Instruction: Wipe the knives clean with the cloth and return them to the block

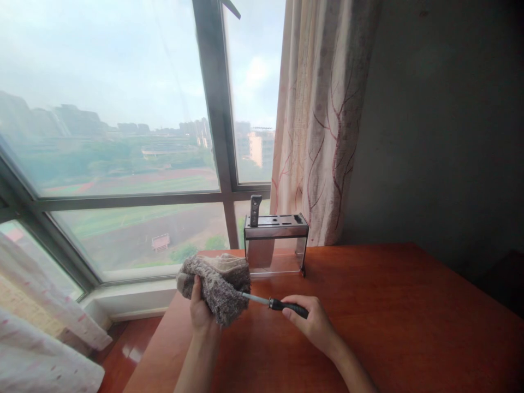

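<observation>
A fluffy grey-and-beige cloth is bunched in my left hand, the thumb pressed on its near side. My right hand is closed around the black handle of a sharpening steel. The grey rod points left, and its far end is hidden in the cloth. Behind the cloth, a see-through knife block with a slotted top stands upright on the table. One knife sits in its left slot, dark handle up, with the broad blade visible inside.
The reddish-brown wooden table runs up to a window at the left and back. A patterned curtain hangs behind the knife block, beside a dark wall. Another curtain hangs at the lower left, off the table's edge.
</observation>
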